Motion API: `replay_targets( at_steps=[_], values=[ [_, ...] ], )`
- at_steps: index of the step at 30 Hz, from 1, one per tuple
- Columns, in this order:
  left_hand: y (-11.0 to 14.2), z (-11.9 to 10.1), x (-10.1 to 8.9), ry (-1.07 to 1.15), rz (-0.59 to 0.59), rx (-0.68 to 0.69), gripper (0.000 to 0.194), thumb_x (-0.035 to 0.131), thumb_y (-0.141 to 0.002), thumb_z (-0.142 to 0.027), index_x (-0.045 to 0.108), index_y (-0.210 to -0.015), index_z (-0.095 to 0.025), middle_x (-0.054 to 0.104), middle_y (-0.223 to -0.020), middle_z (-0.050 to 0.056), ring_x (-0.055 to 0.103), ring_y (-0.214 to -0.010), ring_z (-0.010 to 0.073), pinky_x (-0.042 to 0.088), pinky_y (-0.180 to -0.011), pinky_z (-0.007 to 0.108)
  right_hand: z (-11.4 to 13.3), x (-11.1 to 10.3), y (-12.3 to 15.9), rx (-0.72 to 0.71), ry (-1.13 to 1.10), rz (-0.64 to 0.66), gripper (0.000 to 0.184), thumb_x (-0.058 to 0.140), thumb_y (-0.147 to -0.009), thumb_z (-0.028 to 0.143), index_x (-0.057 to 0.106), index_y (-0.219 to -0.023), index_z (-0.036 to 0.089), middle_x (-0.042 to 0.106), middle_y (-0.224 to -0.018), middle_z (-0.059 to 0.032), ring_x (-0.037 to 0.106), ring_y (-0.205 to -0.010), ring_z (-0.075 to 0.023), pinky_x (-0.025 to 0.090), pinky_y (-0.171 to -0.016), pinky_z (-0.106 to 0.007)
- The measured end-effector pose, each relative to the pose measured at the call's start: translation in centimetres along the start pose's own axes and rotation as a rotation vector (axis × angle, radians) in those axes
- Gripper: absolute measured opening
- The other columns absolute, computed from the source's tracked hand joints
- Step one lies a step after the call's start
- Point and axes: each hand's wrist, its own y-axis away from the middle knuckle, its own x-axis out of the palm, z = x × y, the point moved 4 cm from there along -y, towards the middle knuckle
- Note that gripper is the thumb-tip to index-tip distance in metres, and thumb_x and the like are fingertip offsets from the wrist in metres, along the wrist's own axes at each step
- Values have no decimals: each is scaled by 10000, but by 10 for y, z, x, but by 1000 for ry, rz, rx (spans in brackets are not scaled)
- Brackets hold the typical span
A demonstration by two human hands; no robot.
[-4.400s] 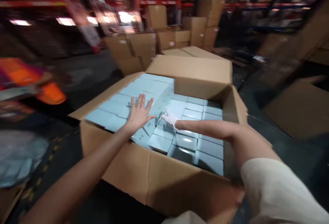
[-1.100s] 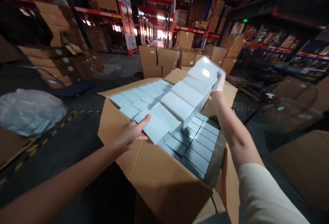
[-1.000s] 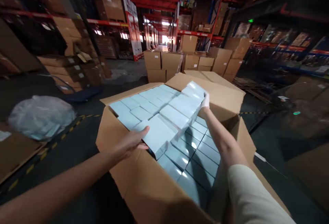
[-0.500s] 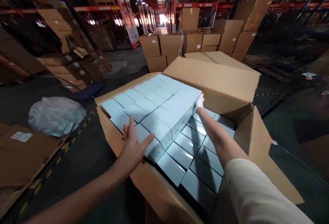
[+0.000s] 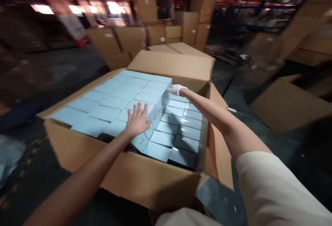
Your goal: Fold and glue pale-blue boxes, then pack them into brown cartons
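Observation:
Light blue small boxes (image 5: 103, 111) fill a large open carton (image 5: 145, 170) in rows, with a raised upper layer on the left and a lower layer (image 5: 163, 127) showing on the right. My left hand (image 5: 137, 120), bare, is open with its fingers spread over the near right part of the upper layer; whether it presses on the boxes I cannot tell. My right hand (image 5: 176, 89) wears a white glove and rests against the right side of the upper layer near its far corner. Its fingers look stretched along that side, partly blurred.
The carton's far flap (image 5: 173, 65) and right flap (image 5: 220, 143) stand folded outward. Stacked brown cartons (image 5: 129, 41) stand behind, below red racking. A clear plastic bag (image 5: 10, 156) lies on the floor at left, beside yellow-black tape. More cardboard (image 5: 293, 101) is at right.
My view has swung right, so the carton sits further left. My left hand has moved from the near left edge onto the upper layer's top. My right hand stays at its right side.

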Motion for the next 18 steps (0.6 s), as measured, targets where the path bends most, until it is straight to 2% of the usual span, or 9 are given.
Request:
replay_targets(
  at_steps=[2,4,6,8,9,11,12,14,18],
  values=[
    [28,-14,-25,39,-159,93,957,659,-1021,-450,197,-1712,25,85,-1769,361,64,-1645,570,82,-1220,870,34,-55,44,-14,76,40,747,512,-1021,709,755,-1128,11,777,-1131,-39,737,-1159,-146,520,-1146,-334],
    [70,-46,-51,198,-388,270,1048,668,-995,-584,149,-1741,-63,50,-1801,295,10,-1650,560,22,-1199,895,65,-118,128,-200,54,-91,758,403,-1072,704,684,-1355,59,716,-1381,-42,642,-1353,-119,459,-1230,-305],
    [130,-90,-63,535,-464,517,1114,708,-935,-666,123,-1768,-211,249,-1806,167,121,-1679,462,181,-1291,787,81,-169,252,-316,33,-384,631,325,-1147,603,645,-1430,138,683,-1448,-70,632,-1373,-146,500,-1236,-372],
    [204,-137,-54,909,-302,863,941,721,-960,-545,235,-1747,-373,460,-1725,26,440,-1597,313,351,-1346,548,75,-193,400,-68,131,-771,501,334,-1152,521,697,-1308,214,748,-1298,-75,711,-1228,-180,576,-1150,-411],
    [245,-159,-40,987,-197,1049,832,748,-954,-461,376,-1696,-408,557,-1653,-5,545,-1524,274,431,-1317,456,68,-193,473,124,210,-813,447,401,-1125,506,719,-1253,219,762,-1251,-95,730,-1179,-210,594,-1119,-439],
    [321,-203,9,1069,223,1377,657,746,-969,-345,542,-1585,-452,715,-1475,-21,685,-1375,240,528,-1240,402,51,-181,613,576,317,-694,430,554,-1014,509,740,-1250,201,758,-1291,-141,740,-1184,-276,607,-1098,-498],
    [352,-225,43,1074,470,1413,560,711,-996,-353,596,-1538,-433,740,-1437,-5,713,-1334,235,573,-1185,387,48,-180,681,792,335,-736,439,559,-975,485,753,-1230,185,759,-1294,-161,745,-1187,-297,610,-1093,-519],
    [402,-272,121,1021,922,1236,517,634,-1033,-401,601,-1542,-316,757,-1402,84,747,-1277,257,634,-1081,403,59,-186,802,1109,376,-820,446,538,-943,440,772,-1222,184,757,-1316,-161,724,-1257,-307,554,-1176,-536],
    [494,-377,253,811,1282,1056,791,757,-914,-382,479,-1631,-197,637,-1547,195,678,-1372,321,529,-1189,509,138,-255,963,1297,644,-1171,472,508,-927,426,776,-1217,167,758,-1312,-169,716,-1269,-314,533,-1200,-532]
  ],
)
